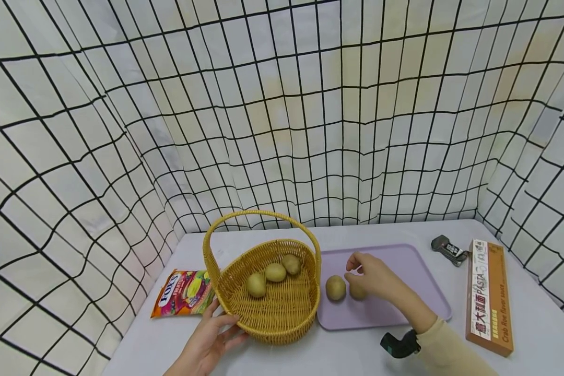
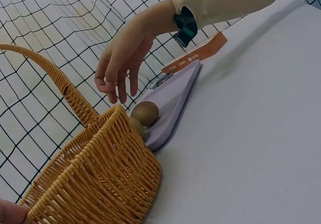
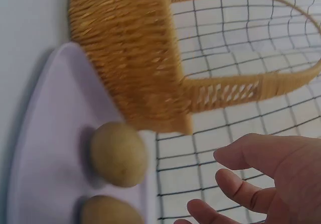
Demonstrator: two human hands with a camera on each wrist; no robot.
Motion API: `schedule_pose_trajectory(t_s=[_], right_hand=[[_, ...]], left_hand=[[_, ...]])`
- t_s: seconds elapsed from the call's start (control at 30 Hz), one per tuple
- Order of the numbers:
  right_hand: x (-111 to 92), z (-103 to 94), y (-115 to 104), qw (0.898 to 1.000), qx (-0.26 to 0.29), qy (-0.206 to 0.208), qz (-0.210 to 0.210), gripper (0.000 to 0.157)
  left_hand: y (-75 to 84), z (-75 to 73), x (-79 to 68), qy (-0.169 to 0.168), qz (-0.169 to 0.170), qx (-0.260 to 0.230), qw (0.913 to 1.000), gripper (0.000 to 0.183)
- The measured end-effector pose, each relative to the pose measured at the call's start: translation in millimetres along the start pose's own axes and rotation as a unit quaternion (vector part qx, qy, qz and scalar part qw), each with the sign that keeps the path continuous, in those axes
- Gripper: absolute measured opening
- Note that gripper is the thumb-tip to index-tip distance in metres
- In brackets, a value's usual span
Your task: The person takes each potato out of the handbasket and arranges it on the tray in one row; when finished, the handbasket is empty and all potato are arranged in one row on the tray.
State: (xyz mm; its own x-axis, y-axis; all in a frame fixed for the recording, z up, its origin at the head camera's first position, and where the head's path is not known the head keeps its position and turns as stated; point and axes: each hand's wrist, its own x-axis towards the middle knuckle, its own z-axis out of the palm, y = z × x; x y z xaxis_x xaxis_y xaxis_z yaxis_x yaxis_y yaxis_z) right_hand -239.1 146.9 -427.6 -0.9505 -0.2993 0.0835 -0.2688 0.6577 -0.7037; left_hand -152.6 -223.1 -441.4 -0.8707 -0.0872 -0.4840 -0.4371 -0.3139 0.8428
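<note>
A wicker basket [image 1: 282,313] with a tall arched handle holds three potatoes [image 1: 256,285]. My left hand [image 1: 206,335] grips its near left side, thumb at the rim; in the left wrist view only a bit of the thumb [image 2: 11,213] shows. To the basket's right lies a lilac tray [image 1: 404,261] bearing two potatoes [image 1: 336,288], one partly covered by my right hand in the head view. The right hand [image 1: 373,274] hovers above the tray, fingers loosely bent, with nothing in them. Both tray potatoes [image 3: 119,154] sit below and apart from that hand in the right wrist view.
A FOX'S candy bag [image 1: 185,293] lies left of the basket. Right of the tray are a small dark-and-silver object [image 1: 448,249] and a long orange pasta box [image 1: 490,297]. Black-gridded white curtain [image 1: 286,130] closes off the table's back and sides.
</note>
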Motion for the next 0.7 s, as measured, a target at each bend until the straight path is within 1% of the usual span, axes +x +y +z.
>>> schedule_pose_trajectory(t_s=[0.2, 0.4, 0.57, 0.7], right_hand=[[-8.3, -12.2, -38.0, 0.999, -0.012, -0.012, -0.034, 0.013], [-20.9, -22.4, -78.5, 0.996, 0.003, -0.041, -0.083, 0.018], [-24.5, -21.3, -105.1, 0.990, 0.000, -0.076, -0.121, 0.020], [-20.5, -15.7, -121.4, 0.985, -0.020, -0.088, -0.146, 0.022]], left_hand=[[-1.2, 0.5, 0.4, 0.003, 0.001, 0.001, 1.0000, 0.100], [-1.5, 0.2, 0.7, 0.004, 0.004, 0.004, 1.0000, 0.099], [-1.3, -0.5, 0.9, 0.004, 0.002, 0.004, 1.0000, 0.099], [-0.9, -0.7, 1.0, 0.004, 0.002, 0.004, 1.0000, 0.100]])
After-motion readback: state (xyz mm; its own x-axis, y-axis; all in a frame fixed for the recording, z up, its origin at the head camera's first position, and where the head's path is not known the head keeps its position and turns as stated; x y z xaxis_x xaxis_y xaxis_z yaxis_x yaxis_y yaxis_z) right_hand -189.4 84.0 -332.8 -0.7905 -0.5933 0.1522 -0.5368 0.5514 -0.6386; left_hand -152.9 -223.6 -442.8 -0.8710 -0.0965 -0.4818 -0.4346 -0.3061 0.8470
